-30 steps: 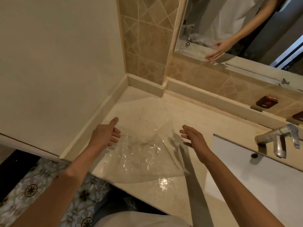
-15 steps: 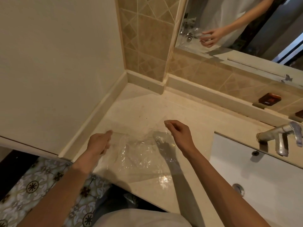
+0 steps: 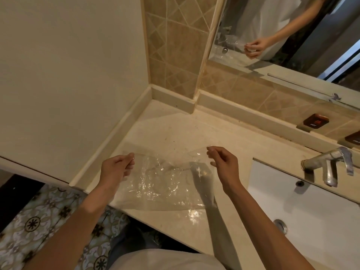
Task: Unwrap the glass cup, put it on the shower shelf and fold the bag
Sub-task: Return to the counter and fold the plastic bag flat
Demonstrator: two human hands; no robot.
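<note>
At the right of the frame, a small brown tag (image 3: 316, 121) on the tiled backsplash reads "HOT"; its neighbour's (image 3: 355, 137) lettering is illegible.

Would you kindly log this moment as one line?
step: folding bag | left hand: pinches far corner | right hand: pinches far corner | place: counter

A cream stone counter (image 3: 175, 133) meets a plain pale wall (image 3: 68, 75) and tan diagonal tiles (image 3: 175, 45). A mirror (image 3: 292, 26) hangs above; patterned floor tiles (image 3: 39, 221) lie below left.
</note>
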